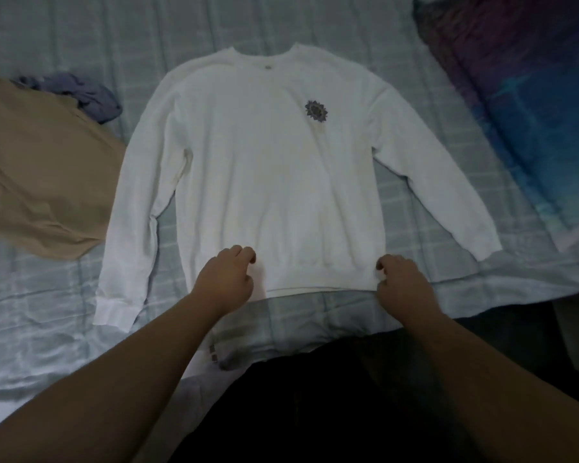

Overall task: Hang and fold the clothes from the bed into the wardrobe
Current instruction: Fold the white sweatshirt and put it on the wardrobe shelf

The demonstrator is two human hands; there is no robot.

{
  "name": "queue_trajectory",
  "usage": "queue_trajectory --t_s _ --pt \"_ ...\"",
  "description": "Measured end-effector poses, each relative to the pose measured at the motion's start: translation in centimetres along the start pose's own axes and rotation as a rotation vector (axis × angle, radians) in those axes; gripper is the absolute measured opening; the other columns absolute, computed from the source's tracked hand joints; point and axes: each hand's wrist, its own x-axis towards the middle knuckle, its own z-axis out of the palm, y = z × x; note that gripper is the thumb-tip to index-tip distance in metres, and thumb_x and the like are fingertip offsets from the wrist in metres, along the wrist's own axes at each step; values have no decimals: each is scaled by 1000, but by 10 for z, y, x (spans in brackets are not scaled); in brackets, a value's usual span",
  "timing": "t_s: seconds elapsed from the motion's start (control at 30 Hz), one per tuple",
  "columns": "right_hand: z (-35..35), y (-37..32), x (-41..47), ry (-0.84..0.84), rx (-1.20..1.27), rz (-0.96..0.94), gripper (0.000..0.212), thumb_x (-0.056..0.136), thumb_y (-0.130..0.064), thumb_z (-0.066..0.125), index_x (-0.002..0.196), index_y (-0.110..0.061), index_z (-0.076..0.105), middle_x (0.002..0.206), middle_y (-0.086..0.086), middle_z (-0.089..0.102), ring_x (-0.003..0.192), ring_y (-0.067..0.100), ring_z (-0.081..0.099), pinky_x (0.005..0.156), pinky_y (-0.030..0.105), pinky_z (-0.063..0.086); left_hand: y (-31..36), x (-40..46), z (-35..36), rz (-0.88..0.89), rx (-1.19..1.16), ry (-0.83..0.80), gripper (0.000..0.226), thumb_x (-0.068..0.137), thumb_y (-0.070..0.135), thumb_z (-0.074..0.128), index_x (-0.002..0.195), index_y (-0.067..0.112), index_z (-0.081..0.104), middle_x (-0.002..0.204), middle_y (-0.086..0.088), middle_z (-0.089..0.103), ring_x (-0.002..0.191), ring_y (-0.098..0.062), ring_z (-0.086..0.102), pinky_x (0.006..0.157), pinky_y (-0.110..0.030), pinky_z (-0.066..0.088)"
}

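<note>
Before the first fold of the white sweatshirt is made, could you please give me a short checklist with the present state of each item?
1. White sweatshirt lies flat, front up, on the bed: ok.
2. Both sleeves spread out, not tucked under the body: ok.
3. Left hand and right hand at the hem: ok.
4. Firm grip on the hem: cannot tell; fingers are curled, the pinch is hidden.
5. Tan garment clear of the sweatshirt: cannot tell; it lies close beside the left sleeve.
6. Space on the right, up to the blue-purple bedding: ok.
</note>
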Motion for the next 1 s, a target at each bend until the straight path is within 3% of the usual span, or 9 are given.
queue_trajectory --t_s 0.17,0.3,0.47,0.57,0.7,0.83,0.93,1.0 --pt "-40 35 9 141 100 134 23 85 -4 54 105 -14 59 95 2 54 92 19 51 76 28 37 67 52 -25 96 -22 30 36 83 7 50 118 17 53 112 -1 57 101 -21 53 78 -32 42" --pt "-64 100 38 229 212 252 26 85 -4 53 109 -12 60 102 6 58 97 25 55 83 36 45 131 115 -19 170 -77 45 41 82 4 48 121 18 54 115 1 56 105 -20 52 84 -34 46" --pt "-85 197 93 349 380 477 37 88 -4 55 124 -10 59 121 12 59 114 29 53 98 33 38 216 202 11 303 -102 69 52 82 3 51 132 15 53 133 -2 54 122 -21 47 99 -26 36" --pt "-87 245 124 293 337 580 35 89 -8 57 124 -8 59 121 18 61 114 36 54 101 42 40 260 249 28 366 -75 59 58 82 9 55 140 14 48 143 -8 50 133 -25 42 111 -30 28" --pt "-77 272 137 -3 397 671 28 87 -26 66 108 -13 55 104 13 63 101 32 60 88 37 45 305 299 54 403 87 -13 67 84 19 46 150 13 36 157 -14 32 147 -33 23 122 -43 17" --pt "-73 272 128 -156 379 513 21 90 -24 61 100 -6 64 100 15 65 95 31 62 80 33 44 330 322 75 417 290 -99 71 86 31 36 155 21 23 161 -13 22 148 -36 17 120 -49 19" --pt "-92 276 120 -61 651 591 12 91 -22 54 94 -11 59 88 8 61 82 24 58 68 31 43 341 323 78 353 382 -107 64 96 37 35 156 29 13 164 -7 14 150 -31 8 120 -51 12" --pt "-113 282 118 202 806 645 15 88 -27 51 88 -12 55 82 6 56 77 22 55 67 32 45 349 321 75 321 390 -81 59 100 43 24 155 33 8 165 -5 10 151 -29 5 119 -55 7"
